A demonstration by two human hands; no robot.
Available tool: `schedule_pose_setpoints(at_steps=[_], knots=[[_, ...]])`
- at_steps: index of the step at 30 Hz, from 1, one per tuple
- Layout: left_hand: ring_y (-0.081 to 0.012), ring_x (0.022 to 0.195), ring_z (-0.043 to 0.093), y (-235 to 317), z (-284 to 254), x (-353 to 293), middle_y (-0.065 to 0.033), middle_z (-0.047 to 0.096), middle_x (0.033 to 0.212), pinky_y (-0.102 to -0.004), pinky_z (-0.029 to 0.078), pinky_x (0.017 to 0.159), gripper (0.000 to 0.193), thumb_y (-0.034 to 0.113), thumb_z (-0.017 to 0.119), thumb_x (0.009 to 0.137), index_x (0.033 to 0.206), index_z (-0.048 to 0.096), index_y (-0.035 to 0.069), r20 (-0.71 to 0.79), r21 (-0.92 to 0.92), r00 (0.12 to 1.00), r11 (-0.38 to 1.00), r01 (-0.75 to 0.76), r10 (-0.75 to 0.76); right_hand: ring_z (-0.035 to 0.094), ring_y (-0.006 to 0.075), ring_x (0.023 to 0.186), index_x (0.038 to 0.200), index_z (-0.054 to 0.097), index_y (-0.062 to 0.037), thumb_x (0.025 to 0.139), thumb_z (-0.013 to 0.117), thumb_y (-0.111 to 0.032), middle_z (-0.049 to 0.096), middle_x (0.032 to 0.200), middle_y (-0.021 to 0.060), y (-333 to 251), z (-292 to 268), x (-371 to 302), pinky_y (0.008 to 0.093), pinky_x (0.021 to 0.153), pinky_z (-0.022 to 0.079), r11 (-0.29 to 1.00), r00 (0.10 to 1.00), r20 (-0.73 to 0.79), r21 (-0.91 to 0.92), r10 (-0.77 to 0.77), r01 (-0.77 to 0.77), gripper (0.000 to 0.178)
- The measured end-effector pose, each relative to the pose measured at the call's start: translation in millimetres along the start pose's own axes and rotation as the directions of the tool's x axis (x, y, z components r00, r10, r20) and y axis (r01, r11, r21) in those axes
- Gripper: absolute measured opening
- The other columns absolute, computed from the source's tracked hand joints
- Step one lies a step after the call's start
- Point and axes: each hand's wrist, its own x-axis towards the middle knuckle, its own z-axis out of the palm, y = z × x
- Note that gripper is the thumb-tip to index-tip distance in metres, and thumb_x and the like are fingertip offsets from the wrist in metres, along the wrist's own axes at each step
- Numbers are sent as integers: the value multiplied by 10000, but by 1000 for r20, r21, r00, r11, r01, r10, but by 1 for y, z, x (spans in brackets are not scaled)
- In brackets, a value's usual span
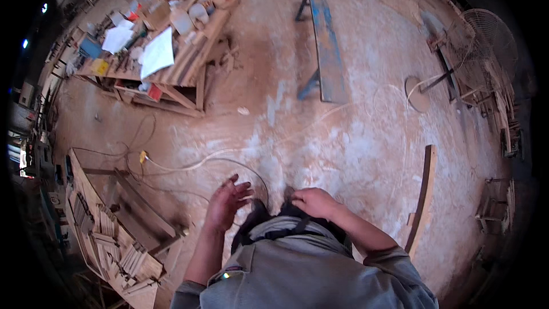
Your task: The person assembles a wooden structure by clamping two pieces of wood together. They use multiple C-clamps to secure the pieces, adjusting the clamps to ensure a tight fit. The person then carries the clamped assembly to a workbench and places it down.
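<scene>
My left hand (pixel 225 201) is raised in front of my body, its fingers spread and nothing in it. Across from it, close to my waist, my right hand (pixel 315 202) has its fingers bent together with the back of the hand upward. Its palm is hidden, so I cannot make out whether anything is inside. Neither hand touches a workpiece. Beneath them show my dark trousers (pixel 260 212) and my grey shirt (pixel 309 269). A dark cable (pixel 264 180) runs along the floor just beyond my left hand.
A cluttered wooden table (pixel 197 88) stands far left. A long blue-brown bench (pixel 327 40) lies ahead. At right are a pedestal fan (pixel 483 46) and a curved wooden piece (pixel 424 200). Near left, a wooden bench (pixel 86 200) holds several strips. A yellow connector (pixel 143 156) joins floor cables.
</scene>
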Motion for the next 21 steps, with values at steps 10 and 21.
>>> schedule_pose_setpoints(at_steps=[10, 21], knots=[[-247, 841, 635, -15, 19, 28, -160, 632, 988, -343, 519, 737, 592, 258, 569, 875, 1320, 359, -72, -180, 90, 982, 994, 64, -47, 595, 366, 915, 1004, 617, -85, 869, 515, -321, 629, 981, 172, 26, -45, 11, 450, 797, 481, 988, 979, 136, -10, 154, -154, 291], [-260, 858, 637, 39, 29, 146, -176, 626, 1016, -361, 522, 756, 543, 263, 578, 888, 1290, 395, -53, -129, 81, 975, 978, 192, -181, 596, 357, 932, 1043, 606, -65, 881, 498, -364, 632, 1004, 168, 59, -97, 123, 442, 801, 480, 997, 997, 38, -34, 66, -65, 358]])
